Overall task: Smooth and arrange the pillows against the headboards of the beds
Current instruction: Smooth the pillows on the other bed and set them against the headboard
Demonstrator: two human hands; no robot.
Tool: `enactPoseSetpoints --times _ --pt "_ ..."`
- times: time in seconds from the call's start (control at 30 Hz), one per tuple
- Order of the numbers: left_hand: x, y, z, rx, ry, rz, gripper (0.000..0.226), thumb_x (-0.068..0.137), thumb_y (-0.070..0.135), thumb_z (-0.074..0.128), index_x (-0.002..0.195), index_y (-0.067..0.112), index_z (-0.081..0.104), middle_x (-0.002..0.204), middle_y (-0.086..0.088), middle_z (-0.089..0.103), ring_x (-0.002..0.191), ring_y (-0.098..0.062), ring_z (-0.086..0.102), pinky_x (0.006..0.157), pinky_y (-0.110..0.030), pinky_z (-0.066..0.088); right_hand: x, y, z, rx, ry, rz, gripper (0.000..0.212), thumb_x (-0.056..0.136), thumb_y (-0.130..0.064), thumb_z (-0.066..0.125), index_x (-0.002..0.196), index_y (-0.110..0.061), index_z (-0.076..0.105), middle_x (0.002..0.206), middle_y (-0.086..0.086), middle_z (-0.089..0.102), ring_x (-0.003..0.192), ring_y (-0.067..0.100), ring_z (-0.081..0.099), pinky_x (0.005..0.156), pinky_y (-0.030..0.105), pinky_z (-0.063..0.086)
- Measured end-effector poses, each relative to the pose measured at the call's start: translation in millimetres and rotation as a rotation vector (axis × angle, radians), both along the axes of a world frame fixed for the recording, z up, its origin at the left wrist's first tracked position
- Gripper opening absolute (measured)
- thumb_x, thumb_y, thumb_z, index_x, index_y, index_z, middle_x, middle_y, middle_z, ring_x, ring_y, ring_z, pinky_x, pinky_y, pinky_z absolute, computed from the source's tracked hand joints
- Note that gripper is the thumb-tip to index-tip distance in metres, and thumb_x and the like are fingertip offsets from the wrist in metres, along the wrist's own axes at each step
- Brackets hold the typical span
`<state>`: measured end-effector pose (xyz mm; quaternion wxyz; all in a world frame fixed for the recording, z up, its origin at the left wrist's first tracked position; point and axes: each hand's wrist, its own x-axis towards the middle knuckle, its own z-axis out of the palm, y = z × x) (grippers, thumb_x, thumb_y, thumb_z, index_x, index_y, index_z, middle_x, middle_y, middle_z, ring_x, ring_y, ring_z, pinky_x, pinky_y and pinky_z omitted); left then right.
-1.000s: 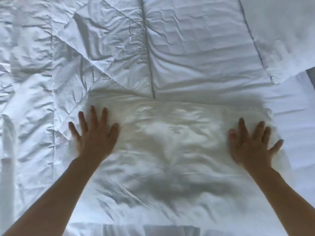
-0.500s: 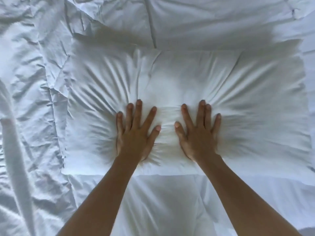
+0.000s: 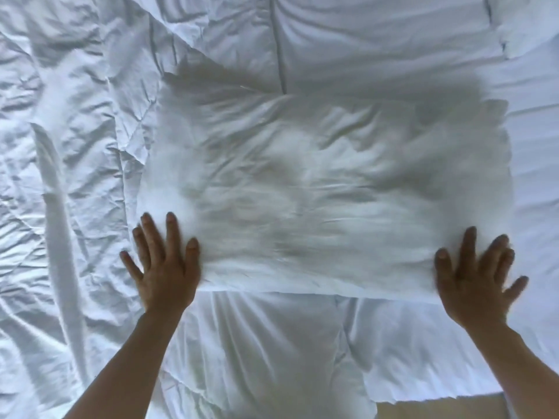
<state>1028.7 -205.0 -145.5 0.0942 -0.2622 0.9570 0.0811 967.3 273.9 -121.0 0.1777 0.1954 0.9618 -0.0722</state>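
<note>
— At centre?

— Plump rectangular white fabric pillow (image 3: 326, 189), lying flat, long side running nine to three o'clock, surface softly creased and blurred.

— Underneath?

— Rumpled white quilted duvet (image 3: 75, 164), spreading out to nine and twelve o'clock. Smoother white sheet (image 3: 535, 122) out at three o'clock. Strip of tan surface (image 3: 438, 408) showing at five o'clock, past the bedding's edge; too little visible to name.

— Left hand (image 3: 163, 267)?

— At eight o'clock from the pillow's middle, palm down, fingers spread and extended toward twelve. Pressed flat across the pillow's near left corner, little finger out over the duvet. Grasping nothing.

— Right hand (image 3: 478, 276)?

— At four o'clock, palm down on the near right corner, fingers fanned apart, thumb pointing inward along the pillow. Flat too, no pinch. Slightly smeared by motion blur.

— Arms?

— Bare forearms rising from the bottom edge, at seven and five o'clock, well apart.

— Anything else?

— Corner of a second white pillow (image 3: 526, 22) at one o'clock, cut off by the frame.
</note>
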Motion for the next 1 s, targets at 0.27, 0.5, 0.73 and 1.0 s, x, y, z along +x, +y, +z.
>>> enactPoseSetpoints --times 0.27,0.5,0.73,1.0 --pt "-148.1 102.6 36.8 -0.062 0.143 -0.550 0.062 0.102 0.047 0.031 0.158 0.024 0.020 0.168 -0.009 0.001 0.154 -0.029 -0.002 0.118 -0.064 -0.006 -110.7 -166.6 18.9 -0.245 0.320 0.395 0.056 0.104 -0.052 0.016 0.158 -0.038 0.016 0.168 0.014 0.005 0.155 0.031 0.005 0.120 0.061 0.000" --pt "-290.8 84.7 -13.0 -0.141 -0.119 -0.607 0.069 0.089 0.069 -0.005 0.154 0.046 -0.004 0.168 0.004 -0.007 0.154 -0.017 -0.009 0.118 -0.059 -0.014 -247.6 -192.7 -37.0 -0.104 0.060 0.699 0.064 0.094 -0.067 -0.001 0.155 -0.048 0.002 0.168 0.003 0.006 0.155 0.020 0.000 0.120 0.054 -0.013" --pt "-316.2 -44.5 -23.6 -0.227 -0.268 -0.318 0.064 0.093 0.065 -0.002 0.154 0.048 0.001 0.168 0.007 0.001 0.154 -0.021 0.000 0.120 -0.060 -0.005 -305.2 -59.1 -61.3 0.105 -0.179 0.415 0.079 0.084 -0.074 -0.010 0.156 -0.046 0.004 0.167 0.007 0.013 0.154 0.026 0.009 0.123 0.052 -0.002" --pt "-381.6 6.0 -3.5 -0.195 -0.027 -0.631 0.042 0.101 0.041 0.030 0.127 0.023 0.058 0.127 -0.007 0.063 0.118 -0.031 0.058 0.109 -0.048 0.030 -350.3 -70.6 -61.3 0.079 0.092 0.528 0.057 0.101 -0.049 0.017 0.124 -0.017 0.058 0.115 0.018 0.063 0.104 0.036 0.060 0.095 0.045 0.041"
